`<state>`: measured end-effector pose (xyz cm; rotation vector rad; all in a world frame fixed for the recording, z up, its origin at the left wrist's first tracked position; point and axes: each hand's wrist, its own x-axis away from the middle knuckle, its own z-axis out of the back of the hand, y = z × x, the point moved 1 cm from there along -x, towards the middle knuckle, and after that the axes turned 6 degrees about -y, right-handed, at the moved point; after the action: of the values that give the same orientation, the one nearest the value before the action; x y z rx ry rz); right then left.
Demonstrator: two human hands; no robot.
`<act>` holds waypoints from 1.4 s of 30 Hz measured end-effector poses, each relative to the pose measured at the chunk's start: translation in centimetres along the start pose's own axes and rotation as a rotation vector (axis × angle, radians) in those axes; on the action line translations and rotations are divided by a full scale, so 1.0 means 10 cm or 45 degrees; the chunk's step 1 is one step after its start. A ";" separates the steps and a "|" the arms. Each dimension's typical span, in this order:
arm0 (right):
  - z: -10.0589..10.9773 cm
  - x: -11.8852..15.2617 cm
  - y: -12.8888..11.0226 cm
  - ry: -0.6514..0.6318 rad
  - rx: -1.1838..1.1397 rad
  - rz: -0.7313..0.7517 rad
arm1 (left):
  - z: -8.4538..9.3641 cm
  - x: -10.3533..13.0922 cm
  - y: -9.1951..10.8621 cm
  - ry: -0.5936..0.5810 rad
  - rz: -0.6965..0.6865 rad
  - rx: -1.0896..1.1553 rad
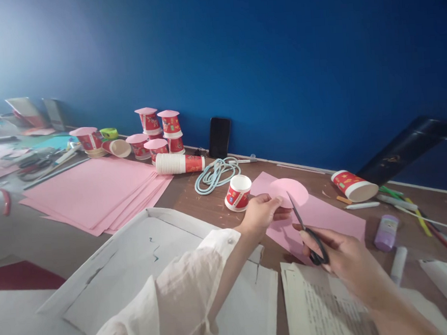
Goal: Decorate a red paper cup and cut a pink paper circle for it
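Between its thumb and fingers, my left hand [264, 213] pinches the lower left edge of a round pink paper disc [291, 189]. My right hand [331, 249] grips black-handled scissors [318, 247], whose blades point up and left and reach the disc's lower middle. The blades look nearly closed. Beneath both hands lies a larger pink sheet [334, 218]. A red paper cup [238, 193] with a white rim stands just left of my left hand.
Pink sheets [95, 192] are stacked at the left, behind a white box lid [110, 252]. Cups with pink discs [150, 122], nested cups [179, 163], a coiled cable [213, 176] and a phone [220, 137] line the wall. A purple glue bottle [387, 232] stands at the right.
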<state>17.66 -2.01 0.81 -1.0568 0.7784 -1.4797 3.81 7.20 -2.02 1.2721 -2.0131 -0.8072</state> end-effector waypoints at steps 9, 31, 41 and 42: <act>0.51 -0.04 0.25 0.021 0.327 -0.244 | 0.02 0.01 0.02 0.075 0.106 -0.147; 0.74 -0.09 0.25 0.827 0.822 -0.222 | -0.01 0.11 0.01 0.071 0.134 -0.874; 1.57 -0.53 0.54 0.740 0.870 -0.669 | 0.05 0.21 -0.01 0.078 -0.172 -1.792; 1.57 -0.56 0.57 0.749 0.838 -0.658 | 0.06 0.22 0.00 0.060 -0.178 -1.854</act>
<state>34.31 3.72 0.61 -0.3116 0.3435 -2.3318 2.62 5.23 -2.01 0.4931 -0.7733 -1.7613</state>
